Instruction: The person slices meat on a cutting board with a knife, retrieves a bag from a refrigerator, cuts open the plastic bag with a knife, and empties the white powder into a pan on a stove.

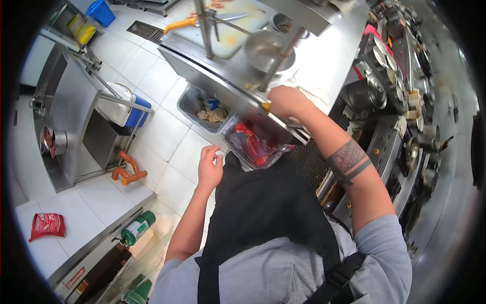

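Observation:
My right hand (289, 104) is closed at the near edge of the steel counter, beside a white cloth (316, 95). A small yellow piece (266, 106) shows by its fingers; what the hand grips is hidden. A metal bowl (268, 50) stands just beyond it. On the white cutting board (230, 38) lies a knife (195, 23) with a yellow-orange handle, near pieces of pinkish food. Lower left, my left hand (210, 164) hangs over the floor, fingers loosely bent and nothing visible in it.
Below the counter stand a grey bin (187, 104) with scraps and a second lined bin (273, 158) holding red packaging. Stoves with pots and pans (412, 152) run along the right. A steel sink unit (66, 116) and orange pipes (130, 169) are at left.

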Available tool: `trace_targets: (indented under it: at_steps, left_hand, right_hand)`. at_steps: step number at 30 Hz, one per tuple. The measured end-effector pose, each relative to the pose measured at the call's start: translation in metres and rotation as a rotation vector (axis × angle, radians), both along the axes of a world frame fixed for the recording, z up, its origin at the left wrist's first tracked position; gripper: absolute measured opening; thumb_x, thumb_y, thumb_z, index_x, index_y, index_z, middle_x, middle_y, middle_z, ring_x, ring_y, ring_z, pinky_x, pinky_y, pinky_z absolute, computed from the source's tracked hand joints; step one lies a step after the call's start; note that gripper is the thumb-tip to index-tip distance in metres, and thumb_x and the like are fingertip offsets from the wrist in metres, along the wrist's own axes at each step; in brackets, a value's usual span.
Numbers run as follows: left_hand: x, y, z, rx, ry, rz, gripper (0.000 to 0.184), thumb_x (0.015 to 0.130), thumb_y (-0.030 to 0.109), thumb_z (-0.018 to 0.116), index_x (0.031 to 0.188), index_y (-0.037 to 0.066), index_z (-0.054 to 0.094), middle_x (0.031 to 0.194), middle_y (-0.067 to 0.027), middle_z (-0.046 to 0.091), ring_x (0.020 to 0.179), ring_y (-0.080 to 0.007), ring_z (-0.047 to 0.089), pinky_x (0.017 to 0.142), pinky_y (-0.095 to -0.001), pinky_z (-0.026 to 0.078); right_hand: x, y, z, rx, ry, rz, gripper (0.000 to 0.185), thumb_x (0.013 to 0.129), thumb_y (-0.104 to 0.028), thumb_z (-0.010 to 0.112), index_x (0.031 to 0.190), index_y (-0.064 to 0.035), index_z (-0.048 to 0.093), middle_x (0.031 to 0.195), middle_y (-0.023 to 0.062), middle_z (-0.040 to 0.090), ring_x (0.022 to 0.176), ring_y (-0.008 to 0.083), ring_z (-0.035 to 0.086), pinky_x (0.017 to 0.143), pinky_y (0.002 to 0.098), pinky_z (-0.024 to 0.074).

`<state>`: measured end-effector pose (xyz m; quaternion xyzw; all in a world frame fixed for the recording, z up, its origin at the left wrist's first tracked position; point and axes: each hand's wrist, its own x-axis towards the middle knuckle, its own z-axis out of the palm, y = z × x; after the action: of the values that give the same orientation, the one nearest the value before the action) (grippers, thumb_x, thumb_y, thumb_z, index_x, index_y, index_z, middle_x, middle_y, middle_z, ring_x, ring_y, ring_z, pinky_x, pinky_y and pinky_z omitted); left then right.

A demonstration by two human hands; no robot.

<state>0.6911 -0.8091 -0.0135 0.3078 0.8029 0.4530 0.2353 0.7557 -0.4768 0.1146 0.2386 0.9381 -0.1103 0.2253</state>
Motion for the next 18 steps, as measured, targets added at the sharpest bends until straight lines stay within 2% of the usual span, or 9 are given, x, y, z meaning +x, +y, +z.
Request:
trace_targets:
  at_steps: [2, 3, 5, 7, 9, 10, 13, 14, 18]
  left_hand:
    - [-0.003, -0.018, 0.001, -0.043, -0.041, 0.000, 0.027, 0.095, 0.005, 0.064, 0.121, 0.003, 0.066, 0.124, -0.0129, 0.060, 0.090, -0.0253, 0.067, 0.084, -0.0370, 0.055]
    - [-0.006, -0.028, -0.001, -0.036, -0.038, 0.017, 0.027, 0.095, 0.005, 0.064, 0.121, 0.003, 0.066, 0.124, -0.0129, 0.060, 0.090, -0.0253, 0.067, 0.084, -0.0370, 0.055]
    - [-0.014, -0.048, -0.010, -0.119, -0.041, -0.016, 0.026, 0.095, 0.007, 0.065, 0.121, 0.004, 0.066, 0.123, -0.0118, 0.061, 0.091, -0.0264, 0.068, 0.084, -0.0375, 0.055]
    - [-0.019, -0.066, -0.014, -0.133, -0.058, 0.015, 0.026, 0.095, 0.009, 0.065, 0.121, 0.004, 0.066, 0.122, -0.0111, 0.062, 0.092, -0.0275, 0.068, 0.085, -0.0383, 0.056]
    - [-0.025, -0.078, -0.016, -0.191, -0.049, 0.008, 0.025, 0.096, 0.010, 0.065, 0.120, 0.004, 0.067, 0.121, -0.0120, 0.063, 0.093, -0.0288, 0.069, 0.085, -0.0393, 0.056]
    - [-0.029, -0.081, -0.016, -0.189, -0.045, 0.012, 0.025, 0.096, 0.010, 0.065, 0.120, 0.004, 0.067, 0.121, -0.0120, 0.063, 0.093, -0.0288, 0.069, 0.085, -0.0393, 0.056]
    - [-0.028, -0.082, -0.012, -0.229, -0.029, -0.020, 0.024, 0.096, 0.011, 0.064, 0.119, 0.004, 0.067, 0.119, -0.0130, 0.065, 0.094, -0.0300, 0.069, 0.085, -0.0398, 0.056]
    - [-0.027, -0.079, -0.011, -0.209, -0.025, -0.020, 0.024, 0.096, 0.011, 0.064, 0.119, 0.004, 0.068, 0.119, -0.0131, 0.065, 0.094, -0.0301, 0.069, 0.085, -0.0398, 0.056]
    - [-0.016, -0.057, 0.001, -0.174, -0.020, -0.008, 0.024, 0.097, 0.011, 0.064, 0.119, 0.003, 0.068, 0.116, -0.0133, 0.066, 0.093, -0.0298, 0.068, 0.085, -0.0397, 0.055]
  right_hand:
    - [-0.005, 0.008, 0.023, -0.072, 0.063, -0.140, 0.034, 0.087, -0.032, 0.068, 0.096, -0.0001, 0.078, 0.104, 0.0224, 0.075, 0.099, 0.0400, 0.073, 0.087, 0.0486, 0.0573]
    - [0.001, 0.017, 0.032, -0.038, 0.034, -0.216, 0.042, 0.090, -0.040, 0.067, 0.097, -0.0004, 0.078, 0.104, 0.0227, 0.075, 0.100, 0.0410, 0.071, 0.088, 0.0488, 0.0560]
    - [0.023, 0.035, 0.043, 0.154, 0.109, -0.319, 0.045, 0.096, -0.043, 0.064, 0.101, -0.0001, 0.077, 0.104, 0.0232, 0.074, 0.102, 0.0403, 0.071, 0.088, 0.0488, 0.0556]
    - [0.047, 0.046, 0.033, 0.248, 0.305, -0.420, 0.045, 0.094, -0.042, 0.068, 0.114, -0.0018, 0.073, 0.112, 0.0240, 0.073, 0.105, 0.0398, 0.070, 0.090, 0.0480, 0.0556]
    - [0.060, 0.039, 0.015, 0.231, 0.382, -0.426, 0.044, 0.091, -0.039, 0.073, 0.118, -0.0038, 0.072, 0.116, 0.0234, 0.069, 0.107, 0.0402, 0.069, 0.091, 0.0466, 0.0557]
    - [0.065, 0.043, 0.002, 0.121, 0.376, -0.386, 0.040, 0.088, -0.032, 0.077, 0.119, -0.0057, 0.073, 0.116, 0.0225, 0.067, 0.108, 0.0399, 0.068, 0.093, 0.0442, 0.0552]
    - [0.076, 0.046, -0.021, 0.139, 0.480, -0.407, 0.038, 0.086, -0.024, 0.080, 0.118, -0.0050, 0.074, 0.108, 0.0197, 0.067, 0.098, 0.0360, 0.068, 0.091, 0.0422, 0.0546]
    - [0.082, 0.046, -0.025, 0.133, 0.541, -0.410, 0.033, 0.087, -0.020, 0.078, 0.114, -0.0019, 0.075, 0.100, 0.0193, 0.069, 0.094, 0.0344, 0.070, 0.086, 0.0420, 0.0548]
    - [0.092, 0.057, -0.025, 0.085, 0.746, -0.503, 0.030, 0.085, -0.018, 0.078, 0.109, 0.0009, 0.075, 0.099, 0.0220, 0.073, 0.093, 0.0377, 0.070, 0.086, 0.0425, 0.0549]
